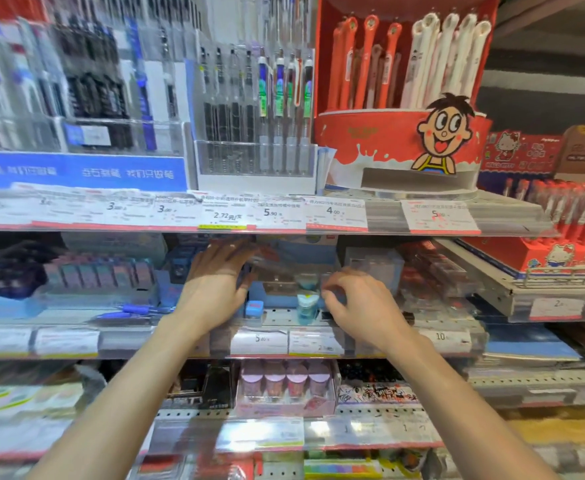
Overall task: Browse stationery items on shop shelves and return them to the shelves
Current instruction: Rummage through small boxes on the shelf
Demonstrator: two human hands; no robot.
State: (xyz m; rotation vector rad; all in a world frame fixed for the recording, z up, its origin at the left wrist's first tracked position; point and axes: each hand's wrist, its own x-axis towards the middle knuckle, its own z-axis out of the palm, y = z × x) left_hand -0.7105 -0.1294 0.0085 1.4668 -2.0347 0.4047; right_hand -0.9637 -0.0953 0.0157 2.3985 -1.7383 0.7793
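Both my arms reach into the middle shelf (270,315) of a stationery rack. My left hand (220,271) stretches deep under the upper shelf, fingers straight, against a blurred clear plastic pack (277,268). My right hand (356,296) is curled, its fingertips at the right end of that pack, beside a small teal and white item (307,303). Motion blur hides whether the fingers pinch anything. A small blue block (254,309) stands on the shelf below my left hand.
The upper shelf (214,213) with price tags overhangs my hands, carrying pen racks (253,116) and a red cartoon pen display (405,133). Pink-capped items (284,379) fill the shelf below. Red boxed sets (561,244) stand at right.
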